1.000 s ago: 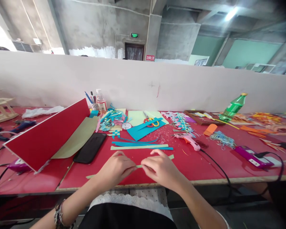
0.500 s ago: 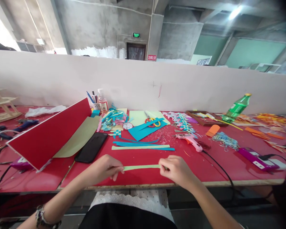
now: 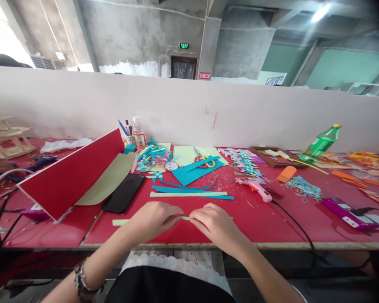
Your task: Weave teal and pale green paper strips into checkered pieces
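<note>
A pale green paper strip [image 3: 120, 222] stretches sideways above the front of the red table. My left hand [image 3: 159, 219] pinches it near the middle, fingers closed. Just to the right, my right hand [image 3: 210, 221] also pinches the strip, with a short bit showing between the two hands. The strip's ends stick out past both hands. Behind them lie blue paper strips [image 3: 164, 189] and another pale green strip [image 3: 189, 194]. A small blue-and-cream woven paper piece [image 3: 157, 175] lies farther back.
To the left are a black phone [image 3: 123, 194] and a standing red board [image 3: 72, 174]. A pink glue gun [image 3: 255, 187] with a cord lies right. Scissors [image 3: 211, 163] rest by blue paper. A green bottle [image 3: 322, 144] leans at the back right.
My hands have come closer together along the strip, so its ends now show outside them and only a short piece shows between. The view has shifted slightly.
</note>
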A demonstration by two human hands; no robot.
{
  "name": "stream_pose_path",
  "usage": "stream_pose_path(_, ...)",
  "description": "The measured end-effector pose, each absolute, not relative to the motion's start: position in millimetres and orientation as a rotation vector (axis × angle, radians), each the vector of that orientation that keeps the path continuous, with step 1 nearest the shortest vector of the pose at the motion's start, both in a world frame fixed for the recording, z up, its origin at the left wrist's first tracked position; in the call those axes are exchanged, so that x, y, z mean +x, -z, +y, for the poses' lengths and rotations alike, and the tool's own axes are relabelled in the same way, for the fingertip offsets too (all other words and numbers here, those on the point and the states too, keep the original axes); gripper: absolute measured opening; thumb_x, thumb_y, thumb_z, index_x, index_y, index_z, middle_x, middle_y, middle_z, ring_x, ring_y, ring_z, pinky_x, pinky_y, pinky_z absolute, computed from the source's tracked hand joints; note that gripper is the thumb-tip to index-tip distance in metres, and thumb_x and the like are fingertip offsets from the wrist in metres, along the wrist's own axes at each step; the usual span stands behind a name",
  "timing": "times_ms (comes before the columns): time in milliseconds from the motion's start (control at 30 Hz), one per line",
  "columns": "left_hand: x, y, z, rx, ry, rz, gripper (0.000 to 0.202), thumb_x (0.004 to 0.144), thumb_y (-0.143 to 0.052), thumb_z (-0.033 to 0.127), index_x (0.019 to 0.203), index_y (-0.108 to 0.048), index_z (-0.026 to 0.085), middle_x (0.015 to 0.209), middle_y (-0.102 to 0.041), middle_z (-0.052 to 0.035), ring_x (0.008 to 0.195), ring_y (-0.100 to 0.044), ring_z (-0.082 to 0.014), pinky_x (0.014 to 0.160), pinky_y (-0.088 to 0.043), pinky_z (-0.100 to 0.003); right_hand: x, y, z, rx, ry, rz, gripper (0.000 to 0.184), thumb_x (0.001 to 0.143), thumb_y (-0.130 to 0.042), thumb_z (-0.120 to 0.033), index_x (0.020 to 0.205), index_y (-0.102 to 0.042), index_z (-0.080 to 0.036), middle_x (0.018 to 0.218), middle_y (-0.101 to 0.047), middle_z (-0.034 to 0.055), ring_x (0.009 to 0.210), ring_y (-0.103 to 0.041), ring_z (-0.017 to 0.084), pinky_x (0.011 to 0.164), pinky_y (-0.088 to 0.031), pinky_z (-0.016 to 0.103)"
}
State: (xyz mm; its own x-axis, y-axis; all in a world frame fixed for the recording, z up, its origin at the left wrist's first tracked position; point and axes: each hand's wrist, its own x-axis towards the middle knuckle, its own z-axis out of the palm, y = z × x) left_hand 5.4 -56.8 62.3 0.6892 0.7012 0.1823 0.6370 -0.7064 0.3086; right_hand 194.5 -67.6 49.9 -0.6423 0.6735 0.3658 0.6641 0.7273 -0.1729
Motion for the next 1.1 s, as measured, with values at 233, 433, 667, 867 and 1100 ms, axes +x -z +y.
stream_pose_path(233,16,-46,-52,3.27,-0.416,1.185,0.017,0.075,-0.036,0.013,0.063,-0.047,0.017,0.052,-0.052,0.0014,0.045,-0.046,-0.0118,0.048,-0.027,-0.025,194,-43,-61,-1.153,-0.273,-2.437,0.024,0.083,-0.036,-0.026,0.067,-0.051,-0.018,0.057,-0.054,-0.0004,0.053,-0.047,0.01,0.049,-0.026,0.02)
stream_pose_path(433,-37,-37,-34,3.278,-0.386,1.425,0.019,0.075,-0.037,0.013,0.06,-0.047,0.018,0.049,-0.052,0.0023,0.045,-0.046,-0.0102,0.048,-0.026,-0.024,227,-46,-58,-1.208,-0.654,-2.228,0.03,0.083,-0.034,-0.03,0.059,-0.046,-0.017,0.049,-0.042,-0.0038,0.046,-0.039,0.007,0.046,-0.027,0.019)
stream_pose_path(667,-85,-41,-16,2.632,-0.349,2.098,0.023,0.077,-0.035,0.027,0.066,-0.054,0.018,0.052,-0.054,-0.0019,0.048,-0.047,-0.0135,0.044,-0.022,-0.022,256,-38,-49,-1.271,-0.958,-1.85,0.028,0.08,-0.037,-0.037,0.064,-0.047,-0.017,0.042,-0.037,-0.0059,0.039,-0.035,0.007,0.042,-0.028,0.019)
stream_pose_path(867,-42,-38,-15,1.968,-0.803,1.158,0.04,0.077,-0.038,0.037,0.112,-0.041,0.019,0.093,-0.054,-0.005,0.058,-0.047,-0.0092,0.056,-0.039,-0.022,222,-16,-43,-1.086,-1.397,-1.451,0.029,0.077,-0.04,-0.044,0.071,-0.046,-0.017,0.045,-0.042,-0.0059,0.035,-0.032,0.005,0.034,-0.023,0.017)
stream_pose_path(1100,9,-48,4,1.717,-1.013,0.926,0.041,0.082,-0.029,0.04,0.105,-0.052,0.015,0.077,-0.058,-0.0043,0.062,-0.049,-0.0115,0.059,-0.038,-0.023,166,-1,-49,-0.827,-1.793,-1.348,0.03,0.077,-0.041,-0.045,0.068,-0.044,-0.016,0.037,-0.042,-0.0072,0.028,-0.032,0.004,0.03,-0.021,0.015)
